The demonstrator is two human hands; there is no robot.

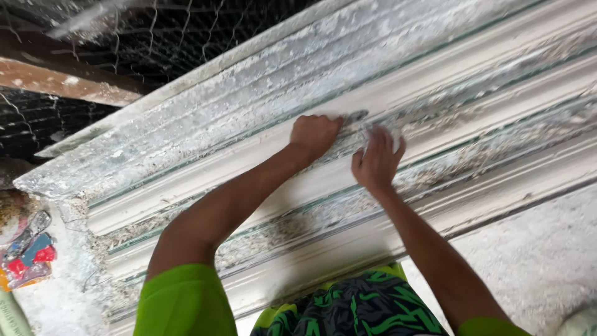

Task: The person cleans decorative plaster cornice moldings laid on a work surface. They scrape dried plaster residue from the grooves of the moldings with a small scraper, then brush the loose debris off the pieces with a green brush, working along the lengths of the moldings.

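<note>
both hands work on a long white plaster moulding [472,93] with ridged grooves. the left hand [314,134] grips a small metal blade [354,116] against a groove; the right hand [376,163] presses white plaster [380,134] just beside it. wire mesh [155,31] lies beyond the moulding's far edge.

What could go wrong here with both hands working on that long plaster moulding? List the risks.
1. The left hand grips a small metal tool hard against the moulding; a slip could gouge a ridge.
2. The right hand presses a whitish wad close to the tool's tip, so a slip might nick the fingers.
3. Plaster crumbs lie in the grooves and may scratch the surface when rubbed.
</note>
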